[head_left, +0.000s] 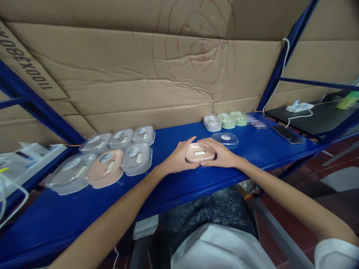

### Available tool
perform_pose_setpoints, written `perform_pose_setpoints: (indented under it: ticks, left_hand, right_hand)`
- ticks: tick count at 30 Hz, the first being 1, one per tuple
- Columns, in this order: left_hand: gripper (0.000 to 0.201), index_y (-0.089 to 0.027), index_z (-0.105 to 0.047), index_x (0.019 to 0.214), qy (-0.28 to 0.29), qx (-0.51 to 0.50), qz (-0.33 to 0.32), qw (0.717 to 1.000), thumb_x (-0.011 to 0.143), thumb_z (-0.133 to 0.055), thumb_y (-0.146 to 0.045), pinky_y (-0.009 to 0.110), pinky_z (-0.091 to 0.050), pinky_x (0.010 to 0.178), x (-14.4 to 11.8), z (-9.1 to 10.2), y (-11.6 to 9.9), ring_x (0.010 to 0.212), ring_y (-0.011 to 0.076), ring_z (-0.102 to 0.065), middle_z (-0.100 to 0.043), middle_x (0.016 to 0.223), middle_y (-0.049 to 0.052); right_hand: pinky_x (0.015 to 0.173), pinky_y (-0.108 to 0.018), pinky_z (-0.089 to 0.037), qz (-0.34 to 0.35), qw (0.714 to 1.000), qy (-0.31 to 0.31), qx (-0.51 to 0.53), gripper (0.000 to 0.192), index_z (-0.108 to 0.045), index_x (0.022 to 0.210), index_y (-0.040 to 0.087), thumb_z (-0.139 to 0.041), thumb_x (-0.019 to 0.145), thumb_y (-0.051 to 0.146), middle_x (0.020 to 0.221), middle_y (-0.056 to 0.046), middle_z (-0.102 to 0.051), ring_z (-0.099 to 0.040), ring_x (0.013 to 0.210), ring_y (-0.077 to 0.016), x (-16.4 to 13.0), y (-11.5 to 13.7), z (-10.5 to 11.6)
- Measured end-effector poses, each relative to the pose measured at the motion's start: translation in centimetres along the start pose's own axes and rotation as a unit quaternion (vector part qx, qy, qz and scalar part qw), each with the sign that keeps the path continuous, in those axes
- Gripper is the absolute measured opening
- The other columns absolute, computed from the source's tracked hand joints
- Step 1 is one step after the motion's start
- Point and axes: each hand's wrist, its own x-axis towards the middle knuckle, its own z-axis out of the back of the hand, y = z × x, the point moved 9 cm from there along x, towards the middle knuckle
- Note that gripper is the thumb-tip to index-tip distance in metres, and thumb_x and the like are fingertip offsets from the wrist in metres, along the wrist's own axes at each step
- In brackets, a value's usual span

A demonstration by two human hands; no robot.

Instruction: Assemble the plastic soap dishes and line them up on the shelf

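currently, item: pink case, flat on the blue shelf, long axis running left to right. my left hand cups its left end, my right hand its right; fingers curled closed around the rim, both equally near. a clear lid lies just behind. lidded cases sit grouped well to the left.

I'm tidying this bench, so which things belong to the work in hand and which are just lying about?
In hand:
- left hand and right hand gripping the pink case
- clear lid beside it
- lidded cases on the left
- three open cases at the back

Lying about:
- phone
- power strip
- green bottle
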Motion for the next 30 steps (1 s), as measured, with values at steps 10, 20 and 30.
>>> perform_pose_setpoints:
  ticks: [10,20,30]
  left_hand:
    - [0.110,-0.029,-0.037,0.169,0.006,-0.010,0.008,1.000,0.075,-0.089,-0.050,0.062,-0.040,0.122,0.2,-0.2,0.4,0.148,0.0434,-0.048,-0.049,0.167,0.014]
    - [0.115,-0.027,-0.033,0.171,0.002,-0.007,0.023,1.000,0.074,-0.090,-0.048,0.063,-0.042,0.120,0.1,-0.2,0.6,0.147,0.0439,-0.047,-0.051,0.163,0.017]
    - [0.118,-0.019,-0.029,0.172,0.014,0.016,0.039,0.999,0.074,-0.087,-0.050,0.059,-0.042,0.121,0.1,-0.2,0.1,0.148,0.0443,-0.046,-0.050,0.165,0.019]
  right_hand:
    - [0.120,-0.060,-0.050,-0.022,0.999,-0.010,0.048,0.063,-0.070,0.144,0.034,-0.087,0.088,0.056,0.146,-0.012,-0.066,-0.062,0.141,-0.0340,-0.5,-1.4,0.4]
    - [0.119,-0.057,-0.051,-0.035,0.998,-0.025,0.042,0.062,-0.073,0.139,0.031,-0.089,0.085,0.058,0.145,-0.013,-0.067,-0.064,0.139,-0.0342,-0.7,-1.4,0.5]
    - [0.117,-0.056,-0.053,-0.004,0.999,-0.036,0.013,0.061,-0.072,0.141,0.029,-0.090,0.087,0.051,0.149,-0.015,-0.064,-0.065,0.138,-0.0353,-0.8,-0.7,0.8]
